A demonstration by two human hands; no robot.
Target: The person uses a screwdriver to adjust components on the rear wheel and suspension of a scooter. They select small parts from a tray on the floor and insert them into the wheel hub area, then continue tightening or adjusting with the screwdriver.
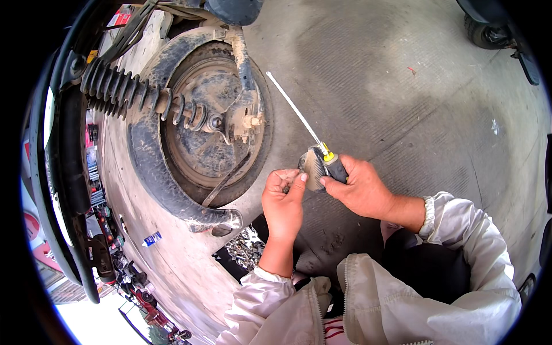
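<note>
My right hand (pixel 362 187) is closed round the black and yellow handle of a screwdriver (pixel 294 110). Its long bare shaft points up and left, toward the wheel. Beside it, my left hand (pixel 284 201) is closed in a pinch, with something small and dark at the fingers that I cannot make out. Between the two hands shows a grey ribbed piece (pixel 312 168); whether either hand touches it, I cannot tell. Ahead on the left stands a dirty vehicle wheel (pixel 201 115) with a rusty axle nut (pixel 253 121) and a coil-spring shock absorber (pixel 146 95).
A dark tray of loose metal parts (pixel 244 248) lies on the floor left of my left forearm. Farther left is a small blue and white tube (pixel 152 239). A black mudguard (pixel 172 198) curves round the wheel's near side. Another vehicle's wheel (pixel 486 33) stands at the far right.
</note>
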